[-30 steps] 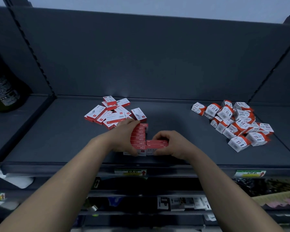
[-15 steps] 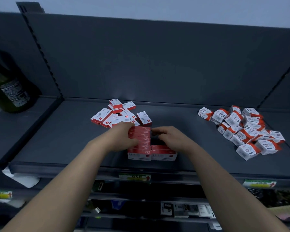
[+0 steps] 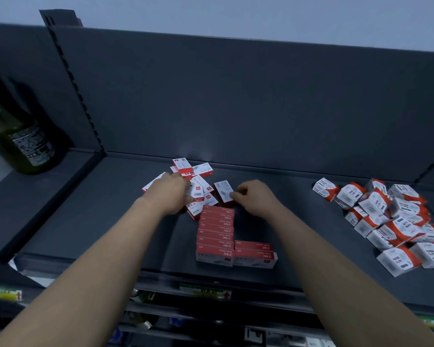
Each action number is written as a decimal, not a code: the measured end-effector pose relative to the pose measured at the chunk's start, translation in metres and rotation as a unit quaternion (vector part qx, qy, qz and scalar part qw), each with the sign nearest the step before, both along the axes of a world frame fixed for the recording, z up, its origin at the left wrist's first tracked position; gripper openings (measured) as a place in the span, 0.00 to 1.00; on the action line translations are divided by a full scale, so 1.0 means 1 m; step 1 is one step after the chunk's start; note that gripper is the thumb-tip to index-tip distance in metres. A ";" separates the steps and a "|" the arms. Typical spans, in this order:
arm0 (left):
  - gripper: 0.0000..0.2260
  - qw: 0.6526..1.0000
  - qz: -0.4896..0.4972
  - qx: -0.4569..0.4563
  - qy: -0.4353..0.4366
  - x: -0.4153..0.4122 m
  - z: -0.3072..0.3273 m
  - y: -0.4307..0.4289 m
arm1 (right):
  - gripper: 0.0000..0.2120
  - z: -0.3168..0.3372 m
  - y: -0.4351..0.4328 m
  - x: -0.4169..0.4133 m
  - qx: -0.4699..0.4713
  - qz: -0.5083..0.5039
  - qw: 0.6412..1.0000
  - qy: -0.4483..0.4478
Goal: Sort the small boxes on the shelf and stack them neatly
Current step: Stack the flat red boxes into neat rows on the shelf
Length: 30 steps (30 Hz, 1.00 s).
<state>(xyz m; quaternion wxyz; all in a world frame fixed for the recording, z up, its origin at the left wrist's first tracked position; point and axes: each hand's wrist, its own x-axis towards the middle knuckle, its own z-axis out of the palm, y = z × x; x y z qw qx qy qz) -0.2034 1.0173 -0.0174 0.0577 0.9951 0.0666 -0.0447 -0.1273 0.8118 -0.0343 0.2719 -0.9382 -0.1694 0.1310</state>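
Pinching loose box (image 3: 224, 193), right hand (image 3: 257, 197) grip curled.

A dark green bottle (image 3: 23, 136) stands in the bay to the left, its label (image 3: 33, 144) of small white print turned outward. A slotted upright (image 3: 73, 81) divides that bay from the grey back panel (image 3: 261, 101), and a pale wall (image 3: 236, 13) shows above. On the front rail sits a green price tag (image 3: 206, 293) with a red arrow, and another tag (image 3: 5, 294) is further left. White paper (image 3: 18, 267) sticks out low at the left. Goods (image 3: 256, 334) on the lower levels are too blurred to make out.
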 end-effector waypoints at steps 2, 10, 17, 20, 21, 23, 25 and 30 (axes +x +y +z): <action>0.14 1.000 0.005 0.003 0.016 0.002 -0.001 0.002 | 0.18 0.000 0.009 0.005 -0.012 -0.002 1.000 0.009; 0.18 0.998 0.032 -0.039 0.027 -0.001 0.011 -0.002 | 0.15 0.004 0.024 0.011 -0.073 -0.003 0.997 -0.005; 0.09 0.994 0.021 -0.091 -0.054 0.001 0.015 -0.004 | 0.14 0.009 0.003 0.018 -0.031 0.007 0.999 -0.007; 0.07 0.991 0.000 -0.098 -0.093 0.004 0.021 -0.009 | 0.09 0.014 -0.015 0.019 -0.039 0.032 0.999 0.006; 0.07 0.988 -0.012 -0.105 -0.115 0.004 0.022 -0.011 | 0.07 0.017 -0.022 0.017 -0.040 0.038 0.998 0.008; 0.07 0.979 -0.040 -0.122 -0.158 0.005 0.024 -0.017 | 0.07 0.023 -0.037 0.013 -0.044 0.043 0.998 0.010; 0.08 0.974 -0.041 -0.137 -0.176 0.003 0.028 -0.026 | 0.09 0.030 -0.051 0.005 -0.048 0.047 0.998 0.016; 0.11 0.974 -0.018 -0.161 -0.157 0.002 0.036 -0.050 | 0.10 0.038 -0.074 -0.018 -0.072 0.090 0.992 0.042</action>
